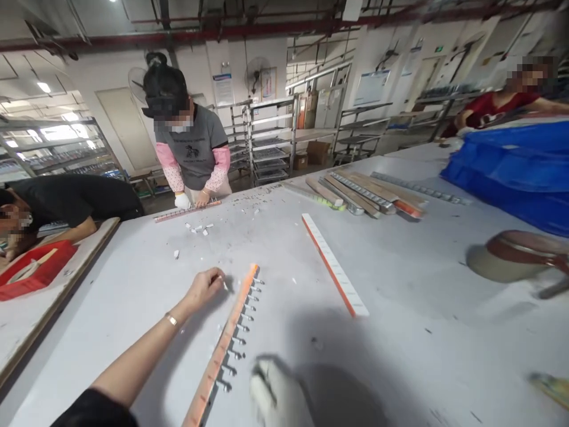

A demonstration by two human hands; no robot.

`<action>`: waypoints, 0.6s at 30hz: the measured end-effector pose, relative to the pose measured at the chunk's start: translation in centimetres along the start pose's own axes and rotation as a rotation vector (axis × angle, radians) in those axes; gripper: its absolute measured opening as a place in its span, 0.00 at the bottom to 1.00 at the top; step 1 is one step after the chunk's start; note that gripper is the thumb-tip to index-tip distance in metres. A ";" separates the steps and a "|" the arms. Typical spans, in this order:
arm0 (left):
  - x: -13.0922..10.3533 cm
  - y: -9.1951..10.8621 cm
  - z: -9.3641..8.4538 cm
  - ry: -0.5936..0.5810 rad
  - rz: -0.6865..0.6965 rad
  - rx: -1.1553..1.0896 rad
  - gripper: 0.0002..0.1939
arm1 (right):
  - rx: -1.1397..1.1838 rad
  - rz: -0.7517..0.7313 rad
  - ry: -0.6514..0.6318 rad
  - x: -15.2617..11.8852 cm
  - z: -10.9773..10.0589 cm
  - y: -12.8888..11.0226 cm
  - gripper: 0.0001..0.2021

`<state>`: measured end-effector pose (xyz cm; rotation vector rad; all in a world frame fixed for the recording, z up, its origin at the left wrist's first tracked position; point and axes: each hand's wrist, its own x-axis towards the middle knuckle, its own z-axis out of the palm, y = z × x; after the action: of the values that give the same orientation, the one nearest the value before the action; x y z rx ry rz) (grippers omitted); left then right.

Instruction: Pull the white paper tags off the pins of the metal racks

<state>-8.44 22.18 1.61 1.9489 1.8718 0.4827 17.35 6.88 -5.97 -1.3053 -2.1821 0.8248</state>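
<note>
A long orange-and-white strip (227, 335) lies slantwise on the table in front of me, with a row of small metal pins (242, 327) sticking out along its right side. To its left is my bare left hand (205, 292), a band round the wrist. Its fingers are pinched together near a small white scrap, and I cannot make out what is in them. On the strip's right, my right hand (278, 391) wears a white glove. Its fingers are curled closed and slightly blurred; anything inside is hidden. Neither hand visibly touches the strip.
A white strip with an orange side (333, 264) lies to the right. Behind it are piled bars (364, 193), with a blue cover (511, 169) and a cap (511, 255) farther right. A co-worker (191, 148) works across the table near white scraps (200, 229). A red tray (38, 270) is left.
</note>
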 end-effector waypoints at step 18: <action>-33.1 3.4 6.4 -0.378 -0.144 -1.059 0.24 | 0.091 -0.354 -0.589 -7.8 0.7 -6.5 0.15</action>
<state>-3.83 -11.24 -1.47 1.0770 1.1141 0.7794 16.33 -2.71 -2.62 -0.6416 -2.6685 1.2524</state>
